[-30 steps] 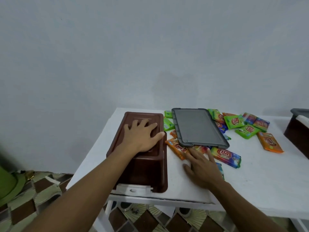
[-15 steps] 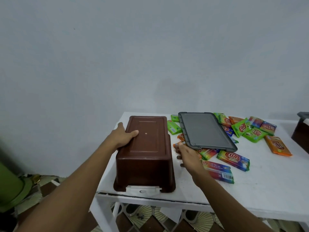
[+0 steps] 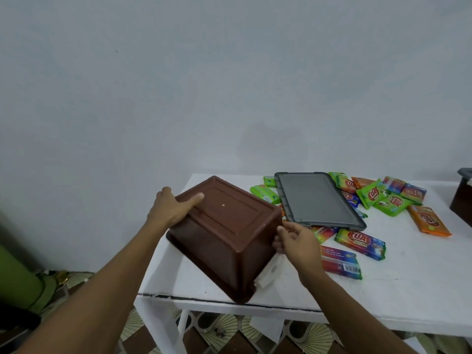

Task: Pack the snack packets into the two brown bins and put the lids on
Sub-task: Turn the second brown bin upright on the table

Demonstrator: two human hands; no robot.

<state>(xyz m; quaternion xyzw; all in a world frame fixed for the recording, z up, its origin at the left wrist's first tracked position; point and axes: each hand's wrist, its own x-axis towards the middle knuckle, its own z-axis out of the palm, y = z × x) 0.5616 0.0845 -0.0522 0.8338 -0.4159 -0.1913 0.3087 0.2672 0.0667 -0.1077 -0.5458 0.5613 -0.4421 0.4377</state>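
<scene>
A brown bin (image 3: pixel 227 233) stands upside down on the white table (image 3: pixel 398 290), turned at an angle with one corner near the front edge. My left hand (image 3: pixel 171 208) grips its far left corner, thumb across the bottom panel. My right hand (image 3: pixel 293 238) holds its right side, fingers curled against the wall. A grey lid (image 3: pixel 316 200) lies on top of several snack packets behind the bin. More packets, green (image 3: pixel 378 194), orange (image 3: pixel 429 221) and multicoloured (image 3: pixel 360 244), are scattered to the right.
A second brown bin (image 3: pixel 462 198) with a grey lid shows at the right edge. A white latch (image 3: pixel 270 273) sticks out from the tilted bin's rim. A green object (image 3: pixel 18 277) stands on the patterned floor at left.
The upside-down bin has rotated from square to diagonal on the table. My right hand moved from the packets by the lid to the bin's right side. My left hand stayed at its far left corner.
</scene>
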